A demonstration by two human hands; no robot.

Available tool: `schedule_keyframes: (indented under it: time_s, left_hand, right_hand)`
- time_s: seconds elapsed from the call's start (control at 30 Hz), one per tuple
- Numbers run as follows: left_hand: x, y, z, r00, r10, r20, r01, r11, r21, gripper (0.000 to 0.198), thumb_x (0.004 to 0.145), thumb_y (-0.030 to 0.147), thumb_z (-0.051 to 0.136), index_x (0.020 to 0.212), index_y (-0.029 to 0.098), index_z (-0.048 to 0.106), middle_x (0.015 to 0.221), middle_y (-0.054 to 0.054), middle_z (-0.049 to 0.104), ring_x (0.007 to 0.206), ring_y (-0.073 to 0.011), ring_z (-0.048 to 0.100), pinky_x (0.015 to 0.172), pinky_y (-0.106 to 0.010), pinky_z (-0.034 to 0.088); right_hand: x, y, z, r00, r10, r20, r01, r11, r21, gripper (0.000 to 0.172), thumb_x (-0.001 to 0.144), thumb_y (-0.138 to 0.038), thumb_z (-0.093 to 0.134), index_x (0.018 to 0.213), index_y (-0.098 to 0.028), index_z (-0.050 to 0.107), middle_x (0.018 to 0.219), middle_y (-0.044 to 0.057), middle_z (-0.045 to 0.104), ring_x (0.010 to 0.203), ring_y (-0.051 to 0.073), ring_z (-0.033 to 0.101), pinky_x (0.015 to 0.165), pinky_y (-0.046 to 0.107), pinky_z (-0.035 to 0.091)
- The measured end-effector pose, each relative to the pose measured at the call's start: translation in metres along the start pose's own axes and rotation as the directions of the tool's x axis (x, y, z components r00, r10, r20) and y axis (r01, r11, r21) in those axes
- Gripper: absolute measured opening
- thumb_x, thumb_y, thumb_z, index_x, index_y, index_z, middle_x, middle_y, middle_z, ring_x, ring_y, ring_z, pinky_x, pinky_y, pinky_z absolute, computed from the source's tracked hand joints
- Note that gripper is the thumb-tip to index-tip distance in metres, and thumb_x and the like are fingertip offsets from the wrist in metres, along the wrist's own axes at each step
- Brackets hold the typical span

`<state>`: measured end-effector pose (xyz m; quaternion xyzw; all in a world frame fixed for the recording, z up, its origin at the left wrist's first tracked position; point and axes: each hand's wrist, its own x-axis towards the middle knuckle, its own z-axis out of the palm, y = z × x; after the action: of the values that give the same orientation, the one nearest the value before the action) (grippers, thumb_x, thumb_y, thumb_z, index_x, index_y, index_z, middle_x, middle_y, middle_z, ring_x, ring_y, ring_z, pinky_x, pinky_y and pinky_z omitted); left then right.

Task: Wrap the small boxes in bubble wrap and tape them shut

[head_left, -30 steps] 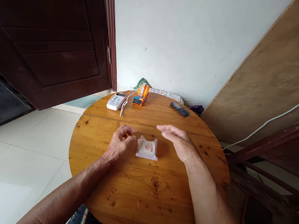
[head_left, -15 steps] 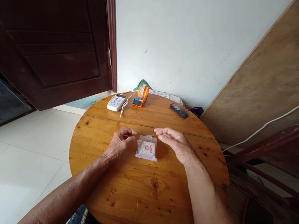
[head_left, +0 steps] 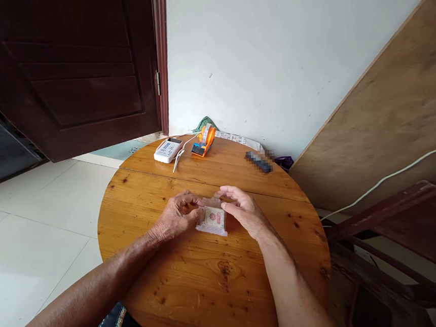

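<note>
A small packet in clear plastic wrap (head_left: 212,220), with a pale label and a red mark, lies near the middle of the round wooden table (head_left: 198,282). My left hand (head_left: 177,217) rests on the table at the packet's left side, fingers curled and touching the wrap's far left corner. My right hand (head_left: 243,211) is at the packet's right side, fingers bent over its far right corner and pinching the plastic. Both hands close in on the packet from either side.
At the table's far edge stand a white boxy device (head_left: 168,149) with a white cable (head_left: 181,154), an orange tape dispenser (head_left: 204,140) and a dark bar-shaped object (head_left: 258,161). A dark door (head_left: 69,75) stands left, a leaning wooden board (head_left: 390,123) right.
Both hands have moved inward from either side of the packet and now touch its plastic wrap. The packet has stayed in place on the table.
</note>
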<state>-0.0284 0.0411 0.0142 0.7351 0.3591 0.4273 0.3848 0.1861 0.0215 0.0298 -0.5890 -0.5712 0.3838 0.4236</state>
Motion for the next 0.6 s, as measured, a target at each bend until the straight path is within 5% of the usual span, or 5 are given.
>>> schedule_keyframes:
  time_s: [0.27,0.43,0.6]
  left_hand:
    - [-0.005,0.002,0.002,0.989,0.139,0.057,-0.143,0.988,0.064,0.010,0.081,0.022,0.062,0.085,0.015,0.069,0.084,-0.005,0.063,0.078,-0.0155,0.061,0.074,-0.028,0.050]
    - [-0.008,0.005,0.002,0.955,0.261,0.143,-0.289,0.927,0.238,0.019,0.085,0.030,0.063,0.097,0.018,0.072,0.097,-0.008,0.060,0.092,-0.0201,0.060,0.081,-0.033,0.051]
    - [-0.010,0.006,0.003,0.933,0.309,0.186,-0.354,0.882,0.312,0.031,0.081,0.039,0.068,0.105,0.019,0.071,0.108,-0.010,0.060,0.098,-0.0232,0.060,0.087,-0.038,0.051]
  right_hand:
    - [0.007,0.004,0.011,0.995,-0.058,-0.084,0.058,0.998,-0.006,0.032,0.073,-0.037,0.066,0.100,-0.020,0.068,0.105,0.008,0.073,0.098,0.023,0.066,0.085,0.036,0.050]
    - [0.009,0.003,0.017,0.984,-0.091,-0.153,0.094,0.995,0.016,0.020,0.076,-0.041,0.064,0.077,-0.021,0.067,0.082,0.004,0.072,0.076,0.019,0.063,0.074,0.033,0.049]
    - [0.005,-0.005,0.016,0.984,-0.115,-0.134,0.120,0.992,0.033,0.020,0.077,-0.041,0.063,0.075,-0.021,0.067,0.076,0.001,0.070,0.072,0.018,0.061,0.072,0.031,0.049]
